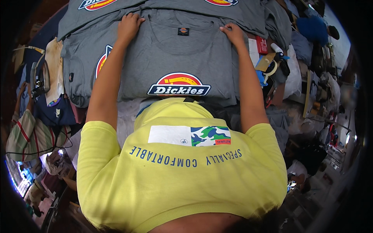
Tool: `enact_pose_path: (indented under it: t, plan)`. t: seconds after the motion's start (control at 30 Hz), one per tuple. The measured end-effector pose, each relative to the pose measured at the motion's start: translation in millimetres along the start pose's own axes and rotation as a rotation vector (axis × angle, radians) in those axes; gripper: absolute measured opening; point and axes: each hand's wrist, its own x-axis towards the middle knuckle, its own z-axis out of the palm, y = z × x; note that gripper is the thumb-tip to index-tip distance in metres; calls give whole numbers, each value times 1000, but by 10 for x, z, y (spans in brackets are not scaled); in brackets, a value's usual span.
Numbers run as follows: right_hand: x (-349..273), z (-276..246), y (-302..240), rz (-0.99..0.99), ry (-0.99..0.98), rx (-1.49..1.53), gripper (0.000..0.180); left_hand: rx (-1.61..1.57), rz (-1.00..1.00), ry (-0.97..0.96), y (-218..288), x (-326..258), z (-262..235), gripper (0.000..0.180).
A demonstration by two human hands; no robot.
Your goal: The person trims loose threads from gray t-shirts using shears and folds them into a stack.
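Observation:
A grey T-shirt (171, 58) lies in front of me with its neckline at the far side and a red, yellow and blue printed emblem near my body. At its far left shoulder my left hand (130, 28) is closed on the cloth, its fingers curled. My right hand (234, 33) pinches the opposite shoulder between thumb and fingers. A small black label (183, 31) shows inside the neckline. Under and beyond this shirt spread more grey shirts (83, 46) with similar emblems.
Right of the shirts are a red box (261, 45), a roll of tape (271, 70) and a white bundle (293, 73). On the left hang a striped bag (31, 134) and a cream cloth (54, 66). Other people are partly visible at the lower right.

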Motion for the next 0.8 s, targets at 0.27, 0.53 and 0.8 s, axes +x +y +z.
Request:
enact_pose_path:
  t: [0.27, 0.53, 0.8]
  plan:
    - [10, -82, -31, -193, -119, 112, 52, -364, -190, -120, -39, 74, -83, 34]
    - [-676, -713, -689, -175, -212, 264, 52, -692, -79, -163, 145, -336, -1111, 24]
    - [-2074, -1808, -879, -225, 73, 481, 13, -926, 94, -137, 590, -1081, -2528, 13]
